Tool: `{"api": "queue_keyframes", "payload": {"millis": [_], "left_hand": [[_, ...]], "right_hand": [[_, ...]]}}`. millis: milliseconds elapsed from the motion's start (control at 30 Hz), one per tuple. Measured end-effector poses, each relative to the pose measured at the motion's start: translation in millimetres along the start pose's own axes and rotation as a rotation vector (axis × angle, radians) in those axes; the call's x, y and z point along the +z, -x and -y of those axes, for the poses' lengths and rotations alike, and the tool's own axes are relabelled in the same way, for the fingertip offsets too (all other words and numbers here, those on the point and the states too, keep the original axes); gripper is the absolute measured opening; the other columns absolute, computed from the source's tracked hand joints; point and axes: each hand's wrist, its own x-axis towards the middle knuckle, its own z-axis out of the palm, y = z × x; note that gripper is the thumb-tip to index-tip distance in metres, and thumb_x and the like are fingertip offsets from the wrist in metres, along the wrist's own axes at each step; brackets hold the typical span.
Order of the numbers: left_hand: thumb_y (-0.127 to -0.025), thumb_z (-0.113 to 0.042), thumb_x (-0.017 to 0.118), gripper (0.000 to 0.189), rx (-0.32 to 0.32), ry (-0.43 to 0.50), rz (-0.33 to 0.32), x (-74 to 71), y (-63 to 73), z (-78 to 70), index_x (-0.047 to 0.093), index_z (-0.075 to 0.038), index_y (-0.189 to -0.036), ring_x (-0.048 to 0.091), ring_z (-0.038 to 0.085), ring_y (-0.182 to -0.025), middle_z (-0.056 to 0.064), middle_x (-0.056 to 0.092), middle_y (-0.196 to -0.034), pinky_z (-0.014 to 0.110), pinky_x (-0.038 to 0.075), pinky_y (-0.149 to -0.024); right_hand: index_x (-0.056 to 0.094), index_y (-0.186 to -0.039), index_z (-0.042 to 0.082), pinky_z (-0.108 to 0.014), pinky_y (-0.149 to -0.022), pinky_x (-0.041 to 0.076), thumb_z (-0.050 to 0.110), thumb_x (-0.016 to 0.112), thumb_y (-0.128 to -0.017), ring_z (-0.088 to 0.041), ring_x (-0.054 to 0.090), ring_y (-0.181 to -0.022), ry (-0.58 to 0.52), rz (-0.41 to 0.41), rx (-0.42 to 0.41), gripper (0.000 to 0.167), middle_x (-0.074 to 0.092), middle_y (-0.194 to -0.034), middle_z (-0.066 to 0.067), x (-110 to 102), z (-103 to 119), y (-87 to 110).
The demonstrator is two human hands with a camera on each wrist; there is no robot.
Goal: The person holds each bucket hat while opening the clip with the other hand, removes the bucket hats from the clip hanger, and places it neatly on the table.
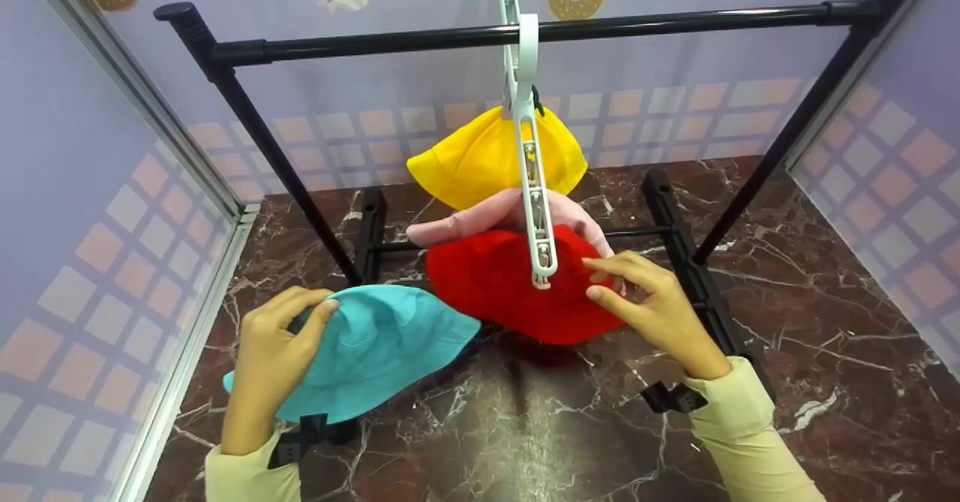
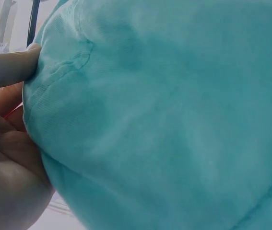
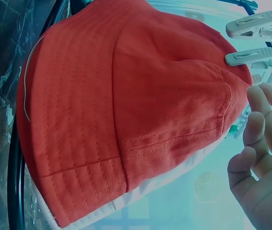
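Note:
My left hand [image 1: 277, 344] pinches a turquoise bucket hat [image 1: 382, 344] at its crown, thumb on one side and fingers behind. In the left wrist view the hat's cloth [image 2: 164, 105] fills most of the picture, and the thumb presses its edge. A red bucket hat [image 1: 510, 284] hangs from the front of a white clip hanger [image 1: 529, 149]. Close beside the red hat is my right hand [image 1: 652, 299], its fingers loosely bent and holding nothing. The right wrist view shows a clip [image 3: 248, 56] on the red hat's crown near those fingertips; whether they touch it I cannot tell.
Behind the red hat hang a pink hat [image 1: 480, 217] and a yellow hat [image 1: 487, 157]. The hanger hooks over the bar [image 1: 675, 25] of a black rack, whose feet stand on a dark marbled surface [image 1: 810, 322]. Patterned panels [image 1: 90, 262] enclose the sides and back.

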Motion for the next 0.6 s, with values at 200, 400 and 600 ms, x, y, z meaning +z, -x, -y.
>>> {"api": "queue_keyframes", "payload": {"millis": [200, 400, 600], "left_hand": [[-0.080, 0.003, 0.073, 0.008, -0.048, -0.046, -0.042, -14.5, 3.2, 3.6, 0.075, 0.000, -0.087, 0.057, -0.011, -0.078, 0.009, 0.071, -0.078, 0.007, 0.044, -0.073], [-0.081, 0.004, 0.071, 0.007, -0.114, -0.075, -0.050, -27.9, 6.8, 8.7, 0.074, 0.003, -0.087, 0.053, -0.019, -0.078, 0.012, 0.071, -0.078, 0.003, 0.042, -0.073], [-0.081, 0.004, 0.072, 0.009, -0.250, -0.129, -0.078, -42.9, 14.2, 16.2, 0.074, 0.004, -0.089, 0.052, -0.019, -0.075, 0.016, 0.072, -0.084, 0.001, 0.041, -0.072]], "right_hand": [[0.071, -0.108, 0.000, -0.016, -0.063, 0.040, -0.007, 0.076, -0.073, -0.008, 0.049, -0.072, -0.003, 0.001, 0.001, 0.036, 0.065, -0.087, -0.007, -1, -2, 2.1], [0.071, -0.106, -0.002, -0.016, -0.062, 0.039, -0.012, 0.075, -0.071, -0.008, 0.047, -0.070, 0.006, -0.019, 0.018, 0.037, 0.065, -0.085, -0.009, -3, -5, 5.5], [0.071, -0.104, -0.003, -0.016, -0.061, 0.039, -0.013, 0.074, -0.071, -0.006, 0.048, -0.069, 0.018, -0.034, 0.041, 0.035, 0.064, -0.082, -0.006, -6, -5, 7.4]]}}
